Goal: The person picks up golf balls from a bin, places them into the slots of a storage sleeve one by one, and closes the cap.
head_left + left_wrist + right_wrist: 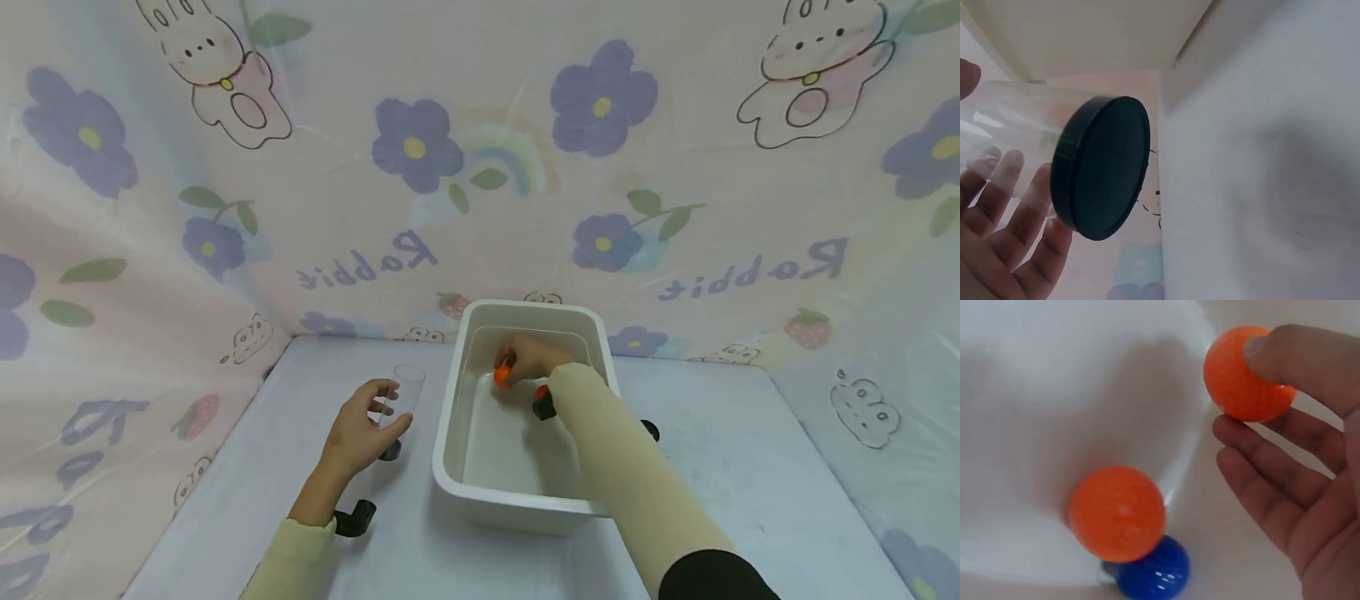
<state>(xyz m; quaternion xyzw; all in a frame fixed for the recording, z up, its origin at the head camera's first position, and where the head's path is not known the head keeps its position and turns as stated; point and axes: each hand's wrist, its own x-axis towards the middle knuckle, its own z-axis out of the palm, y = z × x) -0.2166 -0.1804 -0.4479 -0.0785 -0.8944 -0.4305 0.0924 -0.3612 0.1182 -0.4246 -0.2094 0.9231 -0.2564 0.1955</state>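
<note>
My left hand (pixel 354 430) grips a clear cylindrical container (pixel 408 387) left of the white tub. In the left wrist view its round dark base (pixel 1110 169) faces the camera, with fingers curled along the clear wall. Inside the tub, my right hand (pixel 534 357) pinches an orange ball (pixel 1232 375) between thumb and fingers. A second orange ball (pixel 1116 514) lies in the tub beside a blue ball (pixel 1155 572), which it partly covers in the right wrist view. My right forearm and the wrist camera hide much of the tub's right side in the head view.
The deep white tub (pixel 446 442) stands on a white table (pixel 720 450), its raised rim around my right hand. A printed curtain (pixel 495 225) rises behind the table and along both sides.
</note>
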